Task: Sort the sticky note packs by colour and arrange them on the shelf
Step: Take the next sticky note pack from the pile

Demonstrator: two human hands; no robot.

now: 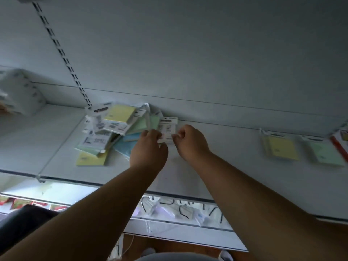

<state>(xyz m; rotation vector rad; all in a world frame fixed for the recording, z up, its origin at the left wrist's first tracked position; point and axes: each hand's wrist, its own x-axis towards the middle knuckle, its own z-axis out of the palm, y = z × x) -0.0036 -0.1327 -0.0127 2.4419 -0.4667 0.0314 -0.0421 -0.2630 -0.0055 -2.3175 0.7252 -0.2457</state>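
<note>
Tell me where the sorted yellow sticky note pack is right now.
In the head view, the yellow pack lies far right on the shelf, beside a green pack on its right, well apart from the jumbled pile at left.

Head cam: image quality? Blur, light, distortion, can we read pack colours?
Head view: dim, flat light with a bluish cast, no glare. Motion blur softens the left hand, right hand and the white-backed pack they hold; its colour is hidden. Wide-angle bends the shelf edges. The pile still reads yellow, green, blue.
</note>
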